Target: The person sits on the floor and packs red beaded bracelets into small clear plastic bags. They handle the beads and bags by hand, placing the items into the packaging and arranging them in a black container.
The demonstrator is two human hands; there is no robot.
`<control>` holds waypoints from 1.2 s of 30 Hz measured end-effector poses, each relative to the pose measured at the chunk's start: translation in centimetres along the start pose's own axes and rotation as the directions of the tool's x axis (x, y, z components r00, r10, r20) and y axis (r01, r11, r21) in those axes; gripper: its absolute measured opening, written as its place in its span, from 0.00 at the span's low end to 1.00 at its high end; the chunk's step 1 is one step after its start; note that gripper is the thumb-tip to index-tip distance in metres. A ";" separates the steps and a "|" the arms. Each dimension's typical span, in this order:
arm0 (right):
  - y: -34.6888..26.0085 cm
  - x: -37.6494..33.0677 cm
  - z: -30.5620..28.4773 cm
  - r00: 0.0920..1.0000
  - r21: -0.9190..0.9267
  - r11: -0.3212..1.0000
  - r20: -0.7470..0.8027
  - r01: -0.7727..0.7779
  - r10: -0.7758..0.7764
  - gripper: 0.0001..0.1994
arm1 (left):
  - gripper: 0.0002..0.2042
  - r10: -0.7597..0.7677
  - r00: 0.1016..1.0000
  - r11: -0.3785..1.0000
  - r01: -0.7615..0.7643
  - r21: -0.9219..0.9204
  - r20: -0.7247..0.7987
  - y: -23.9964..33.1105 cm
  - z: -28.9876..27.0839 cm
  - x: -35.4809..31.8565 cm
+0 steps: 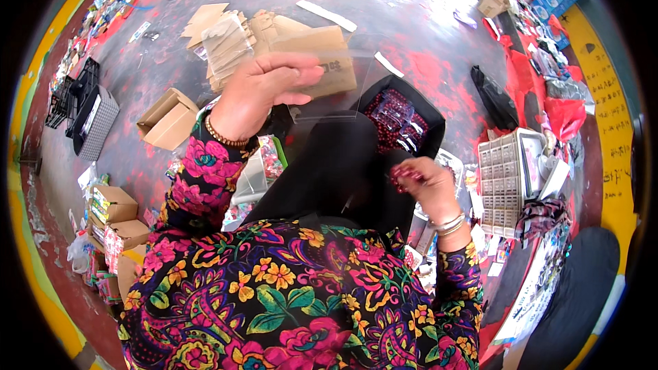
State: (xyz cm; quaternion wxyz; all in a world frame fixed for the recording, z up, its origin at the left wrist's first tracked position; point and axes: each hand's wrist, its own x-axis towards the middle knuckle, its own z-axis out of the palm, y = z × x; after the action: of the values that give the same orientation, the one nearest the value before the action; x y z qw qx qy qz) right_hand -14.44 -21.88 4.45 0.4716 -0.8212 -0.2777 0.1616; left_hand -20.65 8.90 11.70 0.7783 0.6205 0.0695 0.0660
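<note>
My left hand (267, 85) is raised over my lap, fingers closed and thumb beneath. Between them is a clear plastic bag (339, 104), flat and see-through, stretching to the right. Lower and to the right, my right hand (433, 188) pinches a small dark red patterned bundle (404, 177), its exact kind partly hidden by the fingers. Just beyond that hand a black bin (434, 138) holds several dark red patterned pieces (384, 118), some under clear plastic. The bag and the bundle are apart.
Flattened cardboard (274, 31) and an open carton (168, 120) lie on the floor ahead. A pale plastic basket (504, 185) stands right of my right hand. At my left knee is a container with a green rim (281, 151). A grey basket (97, 123) sits far left.
</note>
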 end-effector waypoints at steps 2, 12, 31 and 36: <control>-1.2 0.2 -1.8 0.992 0.465 0.879 -0.016 -0.107 0.129 0.03 | 0.15 -0.021 0.998 0.995 0.016 0.099 0.055 1.1 1.1 0.7; -3.3 0.7 -5.8 0.968 0.793 0.597 -0.227 0.120 0.107 0.06 | 0.16 -0.178 0.922 0.974 0.115 0.195 0.345 3.1 5.2 3.0; -12.4 2.2 -6.4 0.985 0.568 0.811 -0.164 0.138 -0.052 0.09 | 0.18 -0.330 0.774 0.941 0.222 0.257 0.540 0.4 7.5 2.8; -12.9 2.8 -5.5 0.970 0.446 0.875 -0.227 0.187 -0.091 0.09 | 0.18 -0.343 0.753 0.938 0.246 0.243 0.562 -0.1 7.9 2.5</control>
State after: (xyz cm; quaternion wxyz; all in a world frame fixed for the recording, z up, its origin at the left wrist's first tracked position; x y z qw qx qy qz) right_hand -13.20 -18.78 18.37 0.6899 -0.6744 -0.2410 0.1057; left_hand -16.73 1.84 13.28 0.7106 0.6486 -0.0768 -0.2614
